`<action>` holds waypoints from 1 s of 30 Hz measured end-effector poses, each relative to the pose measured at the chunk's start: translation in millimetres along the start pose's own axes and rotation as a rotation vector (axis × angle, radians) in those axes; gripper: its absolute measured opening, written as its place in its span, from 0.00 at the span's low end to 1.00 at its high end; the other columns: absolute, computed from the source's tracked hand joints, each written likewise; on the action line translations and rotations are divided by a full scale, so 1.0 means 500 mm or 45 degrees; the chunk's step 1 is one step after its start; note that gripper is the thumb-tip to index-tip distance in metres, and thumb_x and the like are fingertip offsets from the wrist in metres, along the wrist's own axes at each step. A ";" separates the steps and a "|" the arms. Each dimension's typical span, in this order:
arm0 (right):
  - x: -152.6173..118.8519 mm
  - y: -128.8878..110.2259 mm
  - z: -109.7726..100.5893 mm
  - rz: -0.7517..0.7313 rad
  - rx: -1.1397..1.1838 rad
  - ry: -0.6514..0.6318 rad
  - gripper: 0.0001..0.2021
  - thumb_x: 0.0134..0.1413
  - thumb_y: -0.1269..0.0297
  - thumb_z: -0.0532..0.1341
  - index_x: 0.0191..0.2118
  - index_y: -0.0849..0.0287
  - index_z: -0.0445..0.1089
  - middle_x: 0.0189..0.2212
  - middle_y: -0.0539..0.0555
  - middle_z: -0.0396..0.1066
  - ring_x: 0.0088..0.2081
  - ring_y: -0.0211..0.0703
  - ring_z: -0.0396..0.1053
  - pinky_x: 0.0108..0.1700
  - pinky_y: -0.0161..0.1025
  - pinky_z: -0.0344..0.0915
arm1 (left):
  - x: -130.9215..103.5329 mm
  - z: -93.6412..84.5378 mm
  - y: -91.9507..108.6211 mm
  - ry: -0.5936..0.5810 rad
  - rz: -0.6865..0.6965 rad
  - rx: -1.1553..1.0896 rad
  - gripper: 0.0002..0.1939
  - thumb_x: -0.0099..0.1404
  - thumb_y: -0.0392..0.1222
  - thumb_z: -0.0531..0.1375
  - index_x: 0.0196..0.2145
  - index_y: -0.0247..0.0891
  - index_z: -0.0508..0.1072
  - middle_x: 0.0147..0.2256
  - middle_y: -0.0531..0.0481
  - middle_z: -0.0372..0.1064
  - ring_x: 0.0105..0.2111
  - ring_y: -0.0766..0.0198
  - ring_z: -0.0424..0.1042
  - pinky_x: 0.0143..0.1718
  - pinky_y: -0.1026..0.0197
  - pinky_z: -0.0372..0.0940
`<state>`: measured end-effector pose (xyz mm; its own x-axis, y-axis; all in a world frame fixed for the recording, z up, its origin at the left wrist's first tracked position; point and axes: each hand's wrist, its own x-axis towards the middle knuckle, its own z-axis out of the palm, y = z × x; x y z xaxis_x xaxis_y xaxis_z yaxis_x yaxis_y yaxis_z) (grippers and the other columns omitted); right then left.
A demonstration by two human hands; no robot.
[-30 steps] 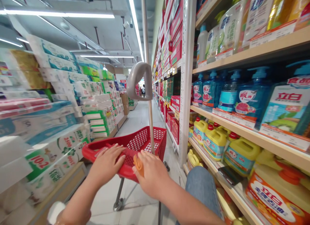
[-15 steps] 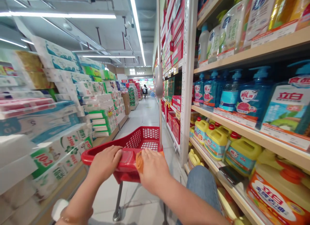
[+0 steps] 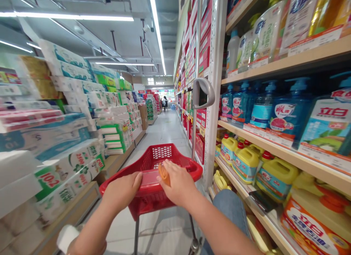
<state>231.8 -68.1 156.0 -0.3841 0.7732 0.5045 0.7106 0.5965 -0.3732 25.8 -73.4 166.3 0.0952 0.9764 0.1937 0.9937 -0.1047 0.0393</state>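
A red plastic shopping cart (image 3: 153, 207) with a mesh basket stands in front of me in the aisle. My left hand (image 3: 122, 191) is closed round the left part of its handle bar (image 3: 150, 177). My right hand (image 3: 177, 183) grips the bar further right, with a folded orange thing (image 3: 163, 174), cloth-like, pinched under its fingers and thumb. No items show in the visible part of the basket. By the cart's far right side rises a thin grey pole with a loop handle (image 3: 204, 93); its lower end is hidden behind the cart.
Shelves of blue pump bottles (image 3: 283, 108) and yellow detergent jugs (image 3: 276, 176) line the right, close to my knee (image 3: 230, 211). A white shelf post (image 3: 215, 83) stands beside the cart. Stacked tissue packs (image 3: 70, 171) fill the left. Tiled floor (image 3: 164, 128) runs ahead towards a distant person (image 3: 164, 101).
The cart has swung round, its front now pointing more to the left and its right handle end showing. The pole has shifted right and its loop handle has turned sideways. Both hands keep hold.
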 end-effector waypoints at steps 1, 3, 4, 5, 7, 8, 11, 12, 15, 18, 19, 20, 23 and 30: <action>0.001 0.011 -0.008 0.037 -0.013 -0.003 0.29 0.61 0.53 0.52 0.62 0.67 0.59 0.61 0.63 0.60 0.62 0.50 0.58 0.63 0.47 0.54 | -0.003 -0.001 0.005 -0.016 0.007 0.073 0.26 0.70 0.46 0.37 0.49 0.36 0.71 0.44 0.38 0.76 0.45 0.50 0.74 0.44 0.49 0.67; 0.010 0.016 -0.014 0.118 -0.064 0.001 0.28 0.58 0.58 0.55 0.61 0.68 0.60 0.61 0.65 0.60 0.61 0.51 0.59 0.62 0.47 0.54 | -0.008 0.000 0.026 -0.018 0.039 0.168 0.26 0.70 0.44 0.37 0.48 0.34 0.71 0.42 0.36 0.76 0.43 0.49 0.75 0.41 0.48 0.67; 0.017 0.010 -0.012 0.146 -0.085 0.010 0.27 0.57 0.61 0.56 0.60 0.69 0.61 0.60 0.65 0.61 0.61 0.51 0.59 0.62 0.47 0.54 | -0.009 0.002 0.039 -0.006 0.052 0.180 0.25 0.70 0.43 0.37 0.47 0.34 0.71 0.42 0.36 0.75 0.42 0.49 0.75 0.40 0.49 0.67; 0.026 -0.001 -0.006 0.155 -0.092 0.019 0.26 0.56 0.63 0.56 0.59 0.68 0.62 0.59 0.65 0.62 0.60 0.50 0.60 0.62 0.47 0.54 | -0.010 0.004 0.052 0.007 0.067 0.173 0.24 0.70 0.43 0.38 0.47 0.34 0.71 0.42 0.35 0.75 0.42 0.49 0.75 0.39 0.50 0.67; 0.043 -0.029 0.011 0.109 -0.061 0.018 0.23 0.57 0.62 0.55 0.57 0.66 0.64 0.58 0.63 0.65 0.59 0.48 0.61 0.61 0.45 0.55 | -0.010 0.009 0.070 0.010 0.101 0.139 0.22 0.70 0.41 0.40 0.45 0.34 0.72 0.42 0.35 0.75 0.42 0.50 0.76 0.39 0.52 0.67; 0.050 -0.042 0.019 0.064 -0.034 0.003 0.22 0.58 0.61 0.54 0.56 0.65 0.64 0.57 0.62 0.66 0.58 0.48 0.62 0.60 0.45 0.56 | -0.010 0.011 0.072 -0.006 0.116 0.127 0.21 0.69 0.40 0.42 0.43 0.34 0.73 0.41 0.35 0.75 0.42 0.51 0.76 0.40 0.53 0.66; 0.061 -0.059 0.027 0.004 -0.016 -0.037 0.26 0.59 0.52 0.55 0.57 0.65 0.63 0.57 0.64 0.65 0.57 0.50 0.63 0.58 0.46 0.59 | -0.014 0.010 0.053 -0.069 0.102 0.111 0.22 0.69 0.41 0.42 0.38 0.34 0.75 0.38 0.36 0.77 0.39 0.53 0.76 0.39 0.55 0.66; 0.061 -0.056 0.024 0.028 -0.043 -0.037 0.29 0.57 0.50 0.56 0.57 0.68 0.63 0.57 0.66 0.64 0.58 0.53 0.62 0.58 0.47 0.59 | -0.017 0.008 0.043 -0.065 0.107 0.111 0.24 0.70 0.42 0.41 0.37 0.35 0.76 0.37 0.37 0.77 0.38 0.53 0.77 0.39 0.55 0.66; 0.060 -0.042 0.008 0.126 -0.169 -0.044 0.35 0.53 0.48 0.59 0.58 0.75 0.62 0.58 0.72 0.62 0.59 0.59 0.60 0.59 0.51 0.57 | -0.029 -0.001 0.024 0.010 0.079 0.154 0.29 0.71 0.47 0.38 0.33 0.37 0.77 0.35 0.39 0.78 0.37 0.54 0.76 0.39 0.55 0.65; 0.061 -0.043 -0.001 0.168 -0.289 -0.098 0.27 0.52 0.57 0.61 0.52 0.74 0.68 0.52 0.71 0.68 0.55 0.58 0.64 0.58 0.50 0.58 | -0.038 -0.005 0.039 0.046 0.000 0.218 0.32 0.71 0.48 0.36 0.31 0.36 0.77 0.33 0.38 0.78 0.37 0.51 0.76 0.38 0.53 0.65; 0.061 -0.047 -0.001 0.162 -0.315 -0.115 0.22 0.52 0.59 0.61 0.49 0.73 0.70 0.48 0.70 0.70 0.53 0.57 0.66 0.57 0.49 0.59 | -0.040 -0.006 0.048 0.042 0.001 0.217 0.32 0.71 0.48 0.36 0.31 0.37 0.77 0.32 0.38 0.78 0.36 0.51 0.76 0.38 0.54 0.64; 0.061 -0.050 0.000 0.146 -0.330 -0.122 0.19 0.52 0.61 0.60 0.45 0.71 0.72 0.46 0.68 0.72 0.51 0.56 0.67 0.56 0.48 0.60 | -0.041 -0.006 0.055 0.036 0.017 0.202 0.32 0.71 0.48 0.36 0.31 0.37 0.77 0.32 0.39 0.78 0.36 0.52 0.77 0.38 0.54 0.64; 0.057 -0.044 -0.002 0.075 -0.297 -0.098 0.16 0.53 0.60 0.60 0.43 0.66 0.73 0.43 0.65 0.74 0.48 0.53 0.70 0.52 0.46 0.62 | -0.043 -0.006 0.056 0.024 0.105 0.098 0.31 0.71 0.48 0.36 0.30 0.40 0.76 0.31 0.42 0.78 0.35 0.55 0.76 0.38 0.56 0.63; 0.057 0.007 -0.027 0.198 -0.357 -0.069 0.17 0.54 0.62 0.57 0.45 0.66 0.73 0.46 0.65 0.73 0.49 0.54 0.69 0.53 0.47 0.62 | -0.042 0.005 0.028 0.059 0.199 -0.071 0.31 0.72 0.49 0.36 0.26 0.40 0.74 0.31 0.46 0.77 0.35 0.59 0.74 0.39 0.59 0.62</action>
<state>231.1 -46.7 179.4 -0.2835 0.8652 0.4135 0.8950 0.3936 -0.2099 37.8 -95.1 160.5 0.2440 0.9378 0.2469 0.9621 -0.2660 0.0594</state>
